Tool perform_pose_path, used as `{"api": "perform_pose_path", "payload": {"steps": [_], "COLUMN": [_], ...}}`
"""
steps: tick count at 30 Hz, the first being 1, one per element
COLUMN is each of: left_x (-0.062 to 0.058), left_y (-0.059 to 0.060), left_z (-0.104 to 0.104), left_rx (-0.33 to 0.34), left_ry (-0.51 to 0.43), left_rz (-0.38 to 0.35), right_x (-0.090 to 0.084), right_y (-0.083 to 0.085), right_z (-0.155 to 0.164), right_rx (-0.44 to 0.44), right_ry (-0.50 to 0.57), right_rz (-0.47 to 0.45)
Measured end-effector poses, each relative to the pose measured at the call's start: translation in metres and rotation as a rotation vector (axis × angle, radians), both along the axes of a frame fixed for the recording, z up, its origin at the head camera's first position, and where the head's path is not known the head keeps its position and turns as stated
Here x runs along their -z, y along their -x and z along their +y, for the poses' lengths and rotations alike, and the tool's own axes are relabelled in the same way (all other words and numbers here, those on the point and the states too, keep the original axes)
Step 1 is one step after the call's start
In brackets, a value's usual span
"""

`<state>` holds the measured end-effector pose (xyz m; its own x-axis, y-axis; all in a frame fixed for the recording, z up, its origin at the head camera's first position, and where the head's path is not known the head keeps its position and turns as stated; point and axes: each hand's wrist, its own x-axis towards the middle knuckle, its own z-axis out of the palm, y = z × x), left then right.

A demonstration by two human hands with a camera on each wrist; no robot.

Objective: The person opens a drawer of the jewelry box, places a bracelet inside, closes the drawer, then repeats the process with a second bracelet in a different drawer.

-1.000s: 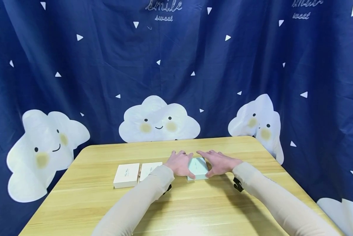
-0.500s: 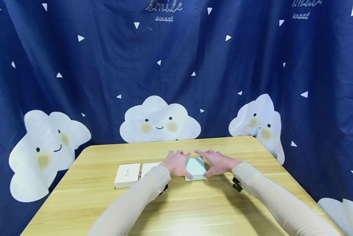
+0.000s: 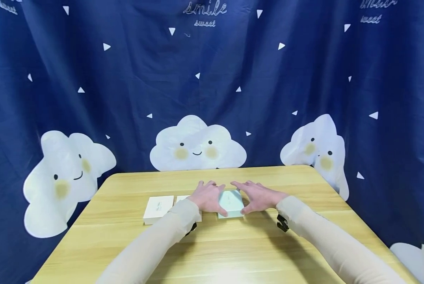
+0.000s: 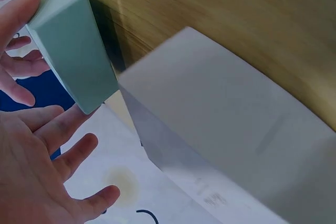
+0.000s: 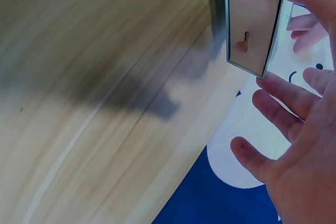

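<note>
A small mint box (image 3: 231,202) is being held between both hands near the middle of the table (image 3: 233,252), sitting on the wood by the look of it from the head view. The left hand (image 3: 209,196) is being pressed against the box's left side, thumb along the near corner and fingers spread out flat past the far edge; the right hand (image 3: 259,195) is being laid against the right side the same way. So both hands are being kept apart with the box clamped in between, fingers mostly straight rather than wrapped round it. In the left wrist view the box (image 4: 67,45) is being touched by a thumb at its top corner, and a white box (image 4: 231,129) is being shown right beside it. In the right wrist view the box's end face (image 5: 252,27) is being shown with a thumb over the top edge. Left of the mint box, two white boxes are being left side by side, one (image 3: 159,208) clear, the nearer one (image 3: 182,199) mostly hidden by the left sleeve (image 3: 155,244). Behind the table a blue cloud curtain (image 3: 127,90) is being hung.
</note>
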<state>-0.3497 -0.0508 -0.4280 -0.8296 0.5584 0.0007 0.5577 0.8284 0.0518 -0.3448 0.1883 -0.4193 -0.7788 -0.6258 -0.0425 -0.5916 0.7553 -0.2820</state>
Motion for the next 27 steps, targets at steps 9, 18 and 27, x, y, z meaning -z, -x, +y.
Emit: {"api": "perform_pose_path", "payload": {"steps": [9, 18, 27], "left_x": [0.001, 0.003, 0.002], "left_y": [-0.005, -0.005, -0.006], "left_z": [-0.012, -0.024, -0.033], "left_rx": [-0.033, -0.041, -0.064], "left_ry": [-0.010, -0.027, -0.017], "left_rz": [-0.034, -0.030, -0.044], "right_x": [0.003, 0.005, 0.007], "right_y": [-0.002, 0.001, 0.004], "right_z": [-0.011, -0.022, -0.032], "right_rx": [-0.020, -0.036, -0.055], "right_ry": [0.004, 0.003, 0.009], "right_rz": [-0.001, 0.010, 0.009]}}
